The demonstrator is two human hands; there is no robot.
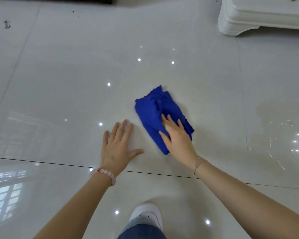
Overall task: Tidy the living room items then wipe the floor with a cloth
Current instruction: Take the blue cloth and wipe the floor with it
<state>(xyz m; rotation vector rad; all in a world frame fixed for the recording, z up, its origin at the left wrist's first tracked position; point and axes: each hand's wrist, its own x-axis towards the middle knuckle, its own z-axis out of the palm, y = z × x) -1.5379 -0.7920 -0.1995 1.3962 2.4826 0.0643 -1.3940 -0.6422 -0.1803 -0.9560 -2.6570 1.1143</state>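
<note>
A dark smudge (7, 24) is sitting in the upper left of the frame on the shiny floor (59, 75). The left hand (118, 145) is lying flat on the floor with its fingers spread, holding nothing. Just right of it, near the middle of the frame, the blue cloth (154, 109) is lying bunched on the floor. The right hand (177, 137) is pressing down on the cloth with straight fingers. A white furniture leg (259, 16) is standing in the upper right.

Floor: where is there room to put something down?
Bare tile lies left of the left hand, up to the dark scrap; also between the blue cloth and the white furniture base. Crowded where the right hand presses the cloth, beside the left hand. A wet smear lies right of the cloth.
</note>
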